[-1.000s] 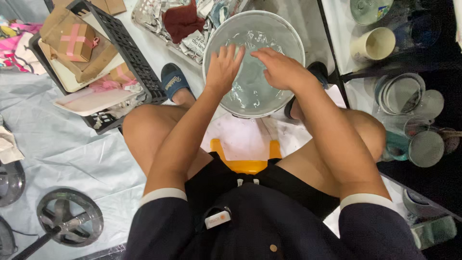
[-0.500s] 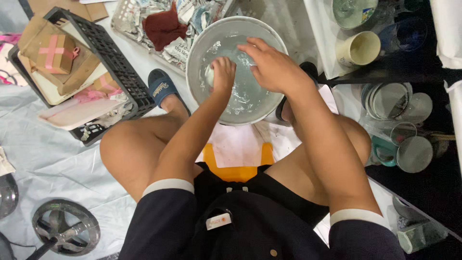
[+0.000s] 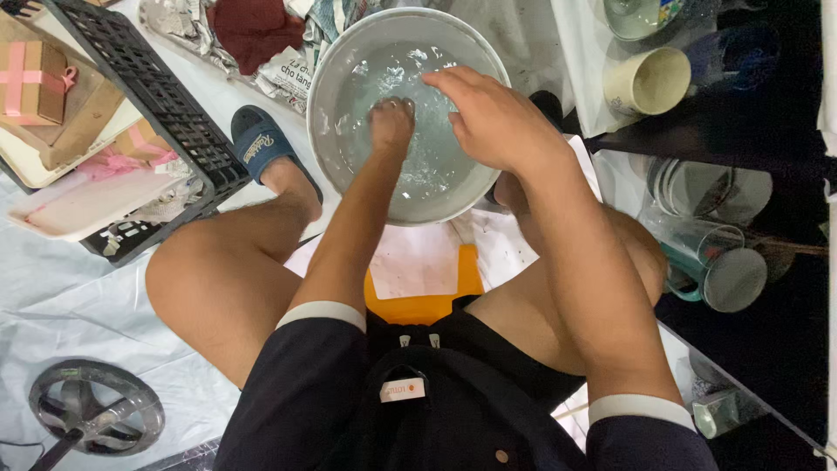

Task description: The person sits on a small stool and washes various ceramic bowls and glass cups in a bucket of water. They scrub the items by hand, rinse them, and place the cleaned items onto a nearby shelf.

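Head view looks straight down on my lap and a round grey metal basin (image 3: 336, 131) sitting at the upper centre of the frame, between my knees. It holds clear, rippling water (image 3: 418, 148).

My left hand (image 3: 391, 122) is plunged into that water near the middle of the basin. Its fingers are curled under and hidden below the knuckles, so I cannot tell whether it grips anything down there. My right hand (image 3: 488, 118) hovers over the right half of the basin, palm down, fingers loosely spread and slightly bent, the fingertips reaching toward the left hand's knuckles. It looks empty from here; whether the fingertips touch the water I cannot tell.

At the upper left lies a black plastic crate (image 3: 166, 113) with a brown gift box (image 3: 35, 83) tied with pink ribbon beside it. A blue slipper (image 3: 261, 148) sits on my foot just left of the basin. Crumpled newspaper (image 3: 288, 70) and a dark red cloth (image 3: 257, 30) lie at the top of the frame. At the upper right stands 1 cream cup (image 3: 649, 83), and below it a teal mug (image 3: 719, 275) on its side. A metal fan guard (image 3: 91, 410) rests at the lower left.
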